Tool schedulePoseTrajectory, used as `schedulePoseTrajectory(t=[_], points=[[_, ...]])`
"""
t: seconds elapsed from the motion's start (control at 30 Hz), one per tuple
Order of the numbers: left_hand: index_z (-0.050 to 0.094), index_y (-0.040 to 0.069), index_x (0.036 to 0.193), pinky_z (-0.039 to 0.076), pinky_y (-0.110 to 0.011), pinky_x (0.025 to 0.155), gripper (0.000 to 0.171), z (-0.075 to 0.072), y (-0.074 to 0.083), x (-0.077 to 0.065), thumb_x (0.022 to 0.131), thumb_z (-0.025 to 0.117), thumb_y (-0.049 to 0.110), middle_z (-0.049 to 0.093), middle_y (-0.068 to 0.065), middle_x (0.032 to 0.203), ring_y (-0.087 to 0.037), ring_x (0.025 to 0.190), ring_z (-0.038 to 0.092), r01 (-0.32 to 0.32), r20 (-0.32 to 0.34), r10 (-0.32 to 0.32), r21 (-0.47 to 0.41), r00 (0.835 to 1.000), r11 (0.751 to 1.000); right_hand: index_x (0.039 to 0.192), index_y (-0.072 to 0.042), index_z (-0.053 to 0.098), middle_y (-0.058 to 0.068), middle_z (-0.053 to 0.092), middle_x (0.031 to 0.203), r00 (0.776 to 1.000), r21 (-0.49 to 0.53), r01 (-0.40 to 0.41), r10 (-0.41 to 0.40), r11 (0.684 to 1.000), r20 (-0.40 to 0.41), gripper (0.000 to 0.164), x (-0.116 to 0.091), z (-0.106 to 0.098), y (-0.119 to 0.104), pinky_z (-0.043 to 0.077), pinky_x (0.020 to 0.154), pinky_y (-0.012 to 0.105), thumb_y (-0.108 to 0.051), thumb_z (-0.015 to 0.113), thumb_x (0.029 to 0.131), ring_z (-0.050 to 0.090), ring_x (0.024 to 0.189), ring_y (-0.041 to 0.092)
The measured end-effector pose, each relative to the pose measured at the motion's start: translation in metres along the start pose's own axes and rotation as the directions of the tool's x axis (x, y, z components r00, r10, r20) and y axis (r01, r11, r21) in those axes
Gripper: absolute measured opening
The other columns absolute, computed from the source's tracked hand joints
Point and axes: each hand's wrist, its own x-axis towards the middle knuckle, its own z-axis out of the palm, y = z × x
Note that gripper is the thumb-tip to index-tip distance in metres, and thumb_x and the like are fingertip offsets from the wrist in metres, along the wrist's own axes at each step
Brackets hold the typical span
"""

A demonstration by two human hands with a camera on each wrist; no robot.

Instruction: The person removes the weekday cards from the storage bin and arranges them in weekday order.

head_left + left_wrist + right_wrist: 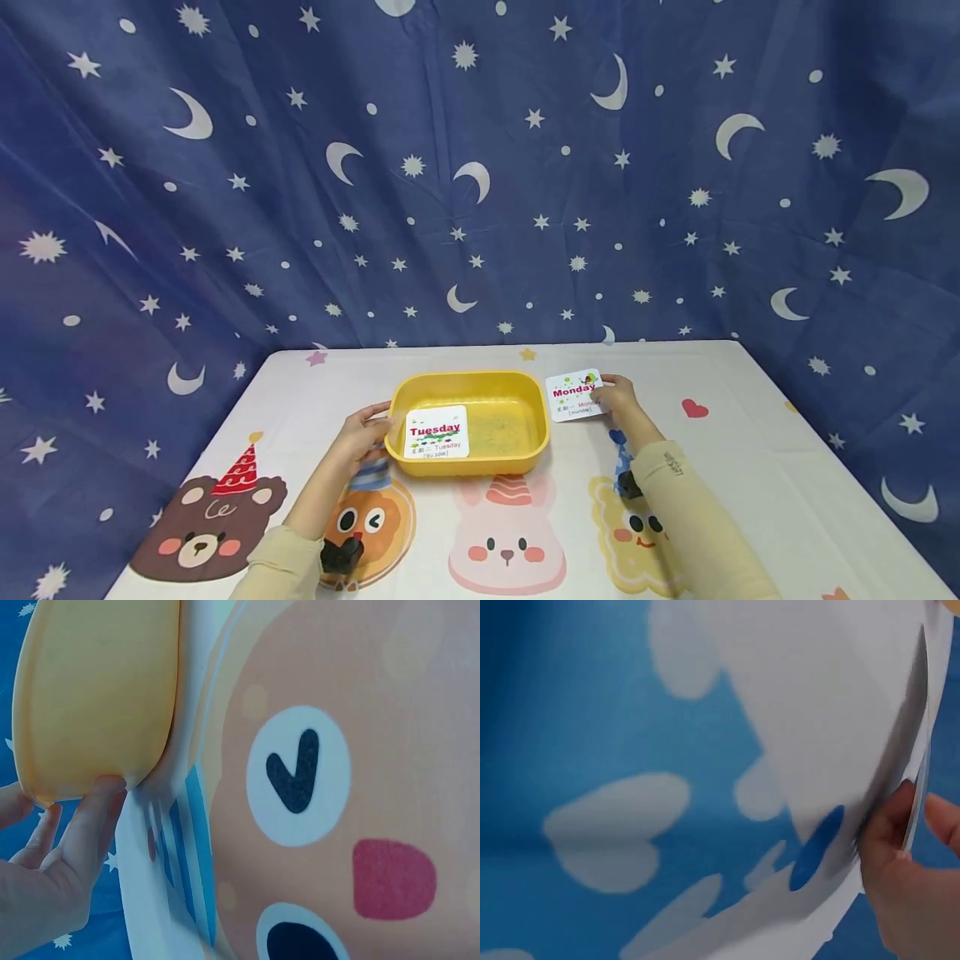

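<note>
Evidently, the left hand (362, 431) grips the left end of the tray (468, 467), fingers against its end wall and thumb near the rim, probably to steady it on the table (292, 392). The right hand (618, 396) pinches the Monday card (573, 397) by its right edge, thumb and fingers parted only by the card's thickness; such an edge hold seems meant to leave most of the print uncovered. That card is tilted, just beside the tray's right end. The Tuesday card (437, 432) lies face up in the tray's left part, leaving the right part bare, its lettering upright for the person.
</note>
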Motion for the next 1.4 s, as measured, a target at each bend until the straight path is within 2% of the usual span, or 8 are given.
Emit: schedulePoseTrajectory(t=[0.1,0.27,0.4,0.57,0.77,1.0,1.17,1.4], points=[[0.037,0.003,0.142,0.059,-0.031,0.074,0.046,0.000,-0.002,0.000,0.097,0.047,0.008,0.045,-0.029,0.134,-0.022,0.096,0.063,0.008,-0.001,-0.008,0.006,1.000,1.000,0.133,0.015,0.037,0.033,0.045,0.129,0.999,-0.152,0.028,-0.035,0.988,-0.041,0.058,0.001,0.004,0.006,0.048,0.094,0.038,0.008,0.059,0.080,0.048,0.112,0.040],[0.036,0.002,0.142,0.059,-0.032,0.073,0.046,0.000,-0.001,0.001,0.098,0.046,0.007,0.045,-0.029,0.133,-0.021,0.094,0.064,0.003,0.001,-0.003,0.017,1.000,1.000,0.128,0.013,0.045,0.031,0.053,0.125,0.989,-0.420,0.099,-0.135,0.902,-0.057,0.060,0.026,0.009,0.021,0.041,0.104,0.049,-0.005,0.072,0.077,0.050,0.117,0.043],[0.035,0.001,0.142,0.060,-0.033,0.073,0.047,-0.001,0.001,0.001,0.098,0.047,0.007,0.045,-0.029,0.133,-0.019,0.091,0.064,-0.007,0.014,0.007,0.003,1.000,1.000,0.118,0.011,0.053,0.025,0.063,0.106,0.969,-0.494,0.169,-0.235,0.853,-0.075,0.061,0.050,0.010,0.036,0.049,0.089,0.043,-0.013,0.081,0.069,0.058,0.098,0.038],[0.035,0.001,0.142,0.060,-0.033,0.072,0.047,-0.001,0.002,0.002,0.098,0.047,0.007,0.045,-0.028,0.133,-0.019,0.091,0.064,-0.006,0.011,0.006,0.008,1.000,1.000,0.120,0.014,0.051,0.028,0.061,0.109,0.986,-0.575,0.098,-0.159,0.812,-0.057,0.058,0.026,0.013,0.010,0.048,0.092,0.048,-0.010,0.077,0.074,0.057,0.100,0.039],[0.036,0.003,0.142,0.059,-0.033,0.074,0.046,0.000,0.001,0.002,0.098,0.047,0.007,0.045,-0.027,0.133,-0.023,0.096,0.064,0.006,0.011,-0.006,0.013,1.000,1.000,0.112,0.015,0.055,0.028,0.061,0.105,0.970,-0.634,0.154,-0.238,0.758,-0.048,0.056,0.019,0.013,0.007,0.049,0.091,0.044,-0.011,0.081,0.069,0.057,0.099,0.040],[0.036,0.003,0.142,0.060,-0.033,0.073,0.046,0.002,0.002,0.002,0.097,0.047,0.007,0.046,-0.027,0.132,-0.024,0.097,0.064,0.008,0.013,-0.008,0.018,1.000,1.000,0.124,0.004,0.050,0.028,0.046,0.123,0.992,-0.641,0.087,-0.124,0.763,-0.013,0.062,0.048,0.007,0.025,0.045,0.095,0.055,-0.020,0.079,0.075,0.047,0.113,0.046],[0.036,0.001,0.141,0.060,-0.032,0.072,0.046,0.003,0.004,0.002,0.097,0.047,0.005,0.047,-0.027,0.131,-0.022,0.094,0.064,0.000,0.015,0.000,0.008,1.000,1.000,0.119,0.007,0.050,0.031,0.048,0.117,0.990,-0.656,0.117,-0.141,0.746,0.016,0.069,0.062,0.001,0.029,0.046,0.092,0.053,-0.030,0.082,0.071,0.050,0.106,0.048],[0.035,0.001,0.142,0.059,-0.033,0.073,0.046,0.001,0.006,-0.002,0.097,0.047,0.007,0.045,-0.029,0.133,-0.025,0.097,0.063,-0.001,0.012,0.001,0.017,1.000,1.000,0.130,0.013,0.038,0.034,0.042,0.127,0.994,-0.570,0.090,-0.037,0.817,0.105,0.064,0.013,-0.003,-0.005,0.037,0.106,0.054,-0.015,0.070,0.081,0.044,0.117,0.047]])
